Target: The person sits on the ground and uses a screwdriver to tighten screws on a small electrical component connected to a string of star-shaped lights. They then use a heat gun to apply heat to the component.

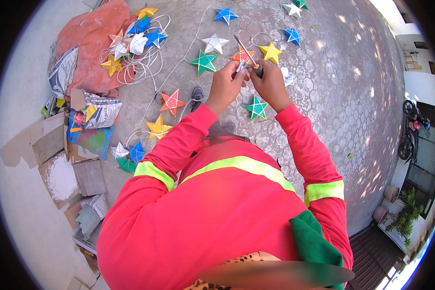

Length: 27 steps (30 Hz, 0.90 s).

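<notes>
We see a slim screwdriver with a metal shaft and a dark handle with an orange band, its tip slanting up and to the left. The right hand is curled around its handle, and the left hand pinches a small, shiny silver-grey piece just beside the handle. Both forearms reach forward in red fabric sleeves with lime-yellow bands, elbows bent outward, so that the hands nearly meet.

Partly hidden beneath the screwdriver we find an orange-red five-pointed star with pale edges. To the screwdriver's right lies a yellow five-pointed star, raised in facets; to its left, a silver-white faceted star and a green star with light edging. Nearer the body than the screwdriver, we make out a second green star with pale lines across it. Far to the screwdriver's left, looped smooth white cable and more stars lie beside a creased, dull red sheet. Right of the screwdriver spreads rough grey paving in a hexagonal pattern.
</notes>
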Motion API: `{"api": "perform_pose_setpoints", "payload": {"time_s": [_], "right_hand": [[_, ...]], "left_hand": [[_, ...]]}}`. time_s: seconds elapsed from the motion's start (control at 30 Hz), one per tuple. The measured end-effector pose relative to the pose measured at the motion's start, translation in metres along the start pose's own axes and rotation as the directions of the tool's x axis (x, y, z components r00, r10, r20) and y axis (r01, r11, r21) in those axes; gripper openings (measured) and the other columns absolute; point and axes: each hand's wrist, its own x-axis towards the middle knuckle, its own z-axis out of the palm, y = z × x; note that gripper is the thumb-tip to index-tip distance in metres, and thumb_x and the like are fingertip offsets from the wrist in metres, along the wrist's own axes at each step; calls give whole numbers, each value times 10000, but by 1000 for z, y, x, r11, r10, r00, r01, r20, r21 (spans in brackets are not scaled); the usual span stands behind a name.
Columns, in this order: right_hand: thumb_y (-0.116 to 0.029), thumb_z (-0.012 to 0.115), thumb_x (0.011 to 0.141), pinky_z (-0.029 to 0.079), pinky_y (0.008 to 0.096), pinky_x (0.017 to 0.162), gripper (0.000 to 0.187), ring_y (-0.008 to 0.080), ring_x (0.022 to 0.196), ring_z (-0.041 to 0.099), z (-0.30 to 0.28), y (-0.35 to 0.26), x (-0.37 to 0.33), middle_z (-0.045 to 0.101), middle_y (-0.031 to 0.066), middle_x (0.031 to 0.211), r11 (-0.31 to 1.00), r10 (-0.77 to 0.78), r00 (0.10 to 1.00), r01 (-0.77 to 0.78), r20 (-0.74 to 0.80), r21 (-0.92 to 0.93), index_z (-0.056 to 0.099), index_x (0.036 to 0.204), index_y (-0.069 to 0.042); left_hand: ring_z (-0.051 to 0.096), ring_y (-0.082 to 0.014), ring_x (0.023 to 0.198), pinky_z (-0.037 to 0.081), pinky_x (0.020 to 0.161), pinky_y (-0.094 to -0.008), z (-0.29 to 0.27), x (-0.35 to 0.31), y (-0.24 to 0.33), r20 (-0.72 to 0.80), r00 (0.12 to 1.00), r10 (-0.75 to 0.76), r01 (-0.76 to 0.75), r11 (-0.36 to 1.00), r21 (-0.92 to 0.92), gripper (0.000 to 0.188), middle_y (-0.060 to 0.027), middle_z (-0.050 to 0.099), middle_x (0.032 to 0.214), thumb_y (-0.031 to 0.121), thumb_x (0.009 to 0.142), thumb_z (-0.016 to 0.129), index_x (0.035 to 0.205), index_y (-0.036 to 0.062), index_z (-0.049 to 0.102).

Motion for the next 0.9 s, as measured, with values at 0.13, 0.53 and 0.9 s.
{"api": "perform_pose_setpoints", "payload": {"time_s": [0.13,0.53,0.9], "right_hand": [[-99,709,847,537,442,697,195,378,863,658,-3,-4,-3,639,151,942,986,-76,995,84,63,-141,631,1017,-45],[-41,719,827,559,422,755,225,346,899,692,-45,2,16,659,99,1031,937,-315,937,332,150,-111,623,1029,-59],[-189,761,882,523,378,786,218,305,911,671,-63,-1,28,666,89,989,988,-148,956,152,253,4,694,1060,-80]], "left_hand": [[638,-102,644,488,556,-262,-2,6,-2,82,973,-215,229,934,-274,154,-46,687,805,93,982,599,1104,6,638],[614,-79,687,473,588,-232,-4,8,18,313,931,-186,286,905,-314,180,-30,662,824,112,999,582,1169,52,576],[565,-58,727,445,632,-214,-6,5,23,402,898,-178,344,854,-391,238,2,632,870,184,1053,530,1240,67,622]]}}
